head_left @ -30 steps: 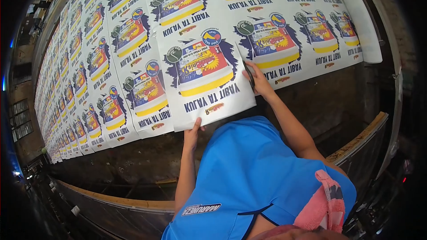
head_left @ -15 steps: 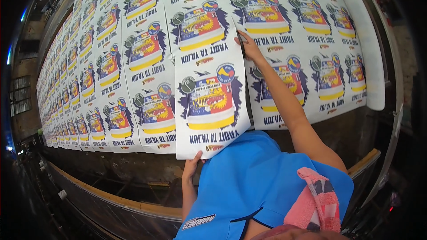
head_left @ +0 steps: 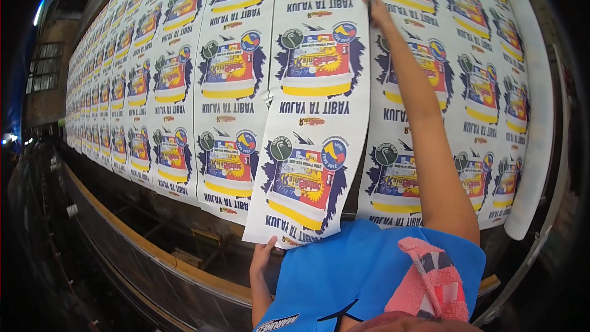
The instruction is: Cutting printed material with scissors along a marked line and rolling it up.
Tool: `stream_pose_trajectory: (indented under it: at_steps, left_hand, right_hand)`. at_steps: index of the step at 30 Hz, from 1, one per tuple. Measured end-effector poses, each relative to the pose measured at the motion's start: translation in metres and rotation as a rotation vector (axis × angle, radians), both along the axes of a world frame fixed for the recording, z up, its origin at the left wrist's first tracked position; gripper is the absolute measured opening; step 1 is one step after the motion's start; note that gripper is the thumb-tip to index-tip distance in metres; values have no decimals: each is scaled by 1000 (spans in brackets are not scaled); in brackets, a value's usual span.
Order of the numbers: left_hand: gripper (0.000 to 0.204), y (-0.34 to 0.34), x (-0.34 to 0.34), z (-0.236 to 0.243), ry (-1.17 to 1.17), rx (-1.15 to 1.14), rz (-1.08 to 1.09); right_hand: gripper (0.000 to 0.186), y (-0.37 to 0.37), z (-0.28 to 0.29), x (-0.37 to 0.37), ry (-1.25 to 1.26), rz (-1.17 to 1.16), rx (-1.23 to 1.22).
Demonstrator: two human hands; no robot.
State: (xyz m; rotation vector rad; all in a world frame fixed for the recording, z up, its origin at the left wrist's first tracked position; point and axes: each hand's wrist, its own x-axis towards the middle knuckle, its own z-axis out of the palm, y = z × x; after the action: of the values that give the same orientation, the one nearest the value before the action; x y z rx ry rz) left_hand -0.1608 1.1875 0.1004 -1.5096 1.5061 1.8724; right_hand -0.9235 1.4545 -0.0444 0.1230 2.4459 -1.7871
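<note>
A large white printed sheet (head_left: 228, 108) with repeated red, blue and yellow designs spreads ahead of me. One long strip (head_left: 314, 108) of it is parted along its right side and hangs over the near edge against my blue shirt. My left hand (head_left: 263, 257) pinches the strip's lower left corner, thumb on top. Stretched far forward, my right hand (head_left: 380, 13) is closed around a dark-handled cutting tool, apparently scissors (head_left: 369, 7), at the upper end of the parting line. The fingers partly hide the tool. Below that hand, the gap widens toward me.
A thick white rolled edge (head_left: 533, 129) runs along the sheet's right side. Below the near edge, a dark frame carries a wooden rail (head_left: 166, 261). A pink checked towel (head_left: 424, 280) hangs at my chest. Other printed strips lie side by side to the left.
My right hand has moved farther away along the strip with the scissors, and the parting line is longer. My left hand still holds the corner, slightly lower in view. The view has shifted.
</note>
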Motion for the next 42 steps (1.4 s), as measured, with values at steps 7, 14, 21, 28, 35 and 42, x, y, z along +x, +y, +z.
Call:
stream_pose_trajectory:
  at_steps: [7,14,21,28,35,42]
  left_hand:
    - [27,14,-6,-2,28,-89,-22]
    - [32,13,25,-8,-92,-301,-173]
    - [32,18,-20,-8,40,-574,-481]
    - [36,90,-86,-28,704,-820,-1032]
    - [92,161,-51,-76,707,-1161,-1465]
    - [95,181,-18,-77,679,-1169,-1377]
  right_hand:
    - [40,22,-9,-110,20,-22,-31]
    - [36,6,24,23,19,92,-326]
    - [46,108,48,301,-279,118,-227]
    - [57,204,94,495,-347,112,-303]
    - [45,265,125,701,-303,169,-448]
    - [50,294,71,895,-472,86,-395]
